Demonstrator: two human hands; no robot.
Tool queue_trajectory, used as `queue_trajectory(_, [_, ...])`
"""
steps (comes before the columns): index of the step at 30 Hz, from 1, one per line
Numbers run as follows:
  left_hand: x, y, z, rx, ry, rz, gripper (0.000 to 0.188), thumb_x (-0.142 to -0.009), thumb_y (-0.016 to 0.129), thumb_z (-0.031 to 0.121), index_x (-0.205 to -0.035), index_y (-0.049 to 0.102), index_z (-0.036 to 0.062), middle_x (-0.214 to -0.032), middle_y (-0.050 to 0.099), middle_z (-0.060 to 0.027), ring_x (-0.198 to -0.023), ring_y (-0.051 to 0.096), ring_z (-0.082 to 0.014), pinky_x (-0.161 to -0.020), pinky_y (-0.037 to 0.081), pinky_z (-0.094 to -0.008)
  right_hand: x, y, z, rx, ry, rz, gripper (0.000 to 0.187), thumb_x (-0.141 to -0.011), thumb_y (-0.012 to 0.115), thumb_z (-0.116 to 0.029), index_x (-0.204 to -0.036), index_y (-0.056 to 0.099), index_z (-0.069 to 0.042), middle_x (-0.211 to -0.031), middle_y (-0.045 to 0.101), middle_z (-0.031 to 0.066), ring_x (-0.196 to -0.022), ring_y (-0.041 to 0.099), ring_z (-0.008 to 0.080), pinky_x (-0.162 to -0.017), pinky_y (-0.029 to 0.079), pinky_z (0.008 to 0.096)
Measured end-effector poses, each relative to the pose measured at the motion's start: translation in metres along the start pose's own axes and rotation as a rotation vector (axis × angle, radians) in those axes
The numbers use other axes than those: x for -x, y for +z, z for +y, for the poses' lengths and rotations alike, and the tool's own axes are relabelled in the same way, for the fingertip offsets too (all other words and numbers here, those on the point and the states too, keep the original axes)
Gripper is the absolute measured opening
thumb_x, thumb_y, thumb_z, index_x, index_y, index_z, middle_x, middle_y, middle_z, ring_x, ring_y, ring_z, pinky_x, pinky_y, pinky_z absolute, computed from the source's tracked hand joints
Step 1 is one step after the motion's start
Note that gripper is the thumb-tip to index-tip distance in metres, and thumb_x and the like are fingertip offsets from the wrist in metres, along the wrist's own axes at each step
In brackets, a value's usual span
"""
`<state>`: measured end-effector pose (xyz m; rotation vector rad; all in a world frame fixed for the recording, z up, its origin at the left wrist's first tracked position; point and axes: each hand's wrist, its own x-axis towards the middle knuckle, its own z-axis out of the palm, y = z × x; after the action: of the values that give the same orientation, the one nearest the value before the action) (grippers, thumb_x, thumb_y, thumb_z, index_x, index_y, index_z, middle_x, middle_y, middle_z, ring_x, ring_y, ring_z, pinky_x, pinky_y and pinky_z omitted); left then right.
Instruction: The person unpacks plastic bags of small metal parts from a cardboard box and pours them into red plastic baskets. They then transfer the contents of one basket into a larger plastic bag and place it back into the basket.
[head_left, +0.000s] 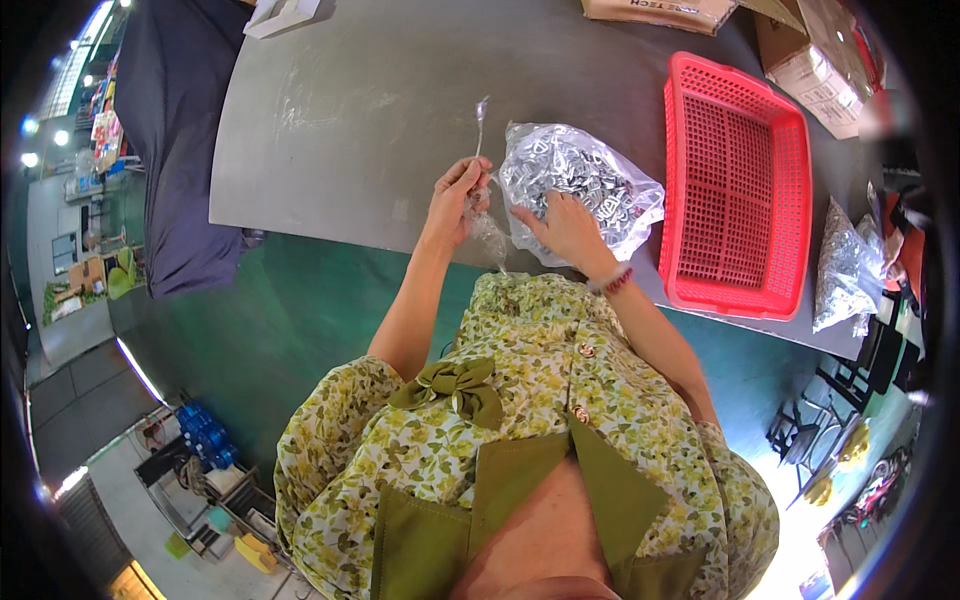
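A broad grey worktable (340, 140) stretches before you, its near edge bowed by the wide lens, above a glossy green floor (310, 300). To your left, a dark navy cloth (175, 140) drapes beside the table, with round lights (61, 137) and a bright slanting strip (85, 60) glowing beyond it. Paler flooring (125, 485) shows at lower left, where a metal-framed stand (240, 505) sits near a ridged grey panel (92, 515). At your lower right, strong glare (775, 500) washes out the floor near black-framed furniture (800, 430), its details too small to tell.
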<state>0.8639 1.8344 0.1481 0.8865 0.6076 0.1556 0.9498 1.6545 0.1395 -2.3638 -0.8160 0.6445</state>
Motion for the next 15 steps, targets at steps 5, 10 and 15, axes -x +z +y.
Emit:
queue_trajectory(5, [-0.005,0.003,0.007,-0.08,-0.099,-0.028,0.017,-0.097,0.056,0.021,-0.098,0.062,0.0056,-0.07,0.047,0.0044,-0.059,0.038,-0.004,-0.049,0.031,-0.0214,-0.025,0.022,0.0,-0.872,0.442,-0.162,0.043,-0.086,0.066,-0.041,-0.091,0.061,0.002,-0.068,0.052,0.001,-0.056,0.047,0.0103,-0.047,0.037,0.0255])
queue_trajectory(10, [-0.017,-0.004,0.023,-0.191,-0.238,-0.096,0.017,-0.096,0.056,0.02,-0.098,0.065,0.0048,-0.067,0.044,0.0055,-0.058,0.037,-0.0027,-0.048,0.029,-0.0207,-0.03,0.034,-0.003,-1.317,0.397,0.015,0.019,-0.09,0.06,-0.019,-0.079,0.06,-0.004,-0.06,0.044,-0.0028,-0.047,0.037,0.0068,-0.042,0.029,0.0252])
queue_trajectory(15, [-0.082,-0.083,-0.015,-0.275,-0.104,0.207,0.013,-0.088,0.058,0.009,-0.091,0.069,0.0038,-0.066,0.049,0.0017,-0.054,0.041,-0.0082,-0.048,0.033,-0.0251,-0.025,0.02,-0.015,-0.985,0.39,0.178,0.022,-0.089,0.059,-0.019,-0.074,0.061,-0.003,-0.055,0.045,-0.0017,-0.043,0.039,0.0075,-0.04,0.03,0.027])
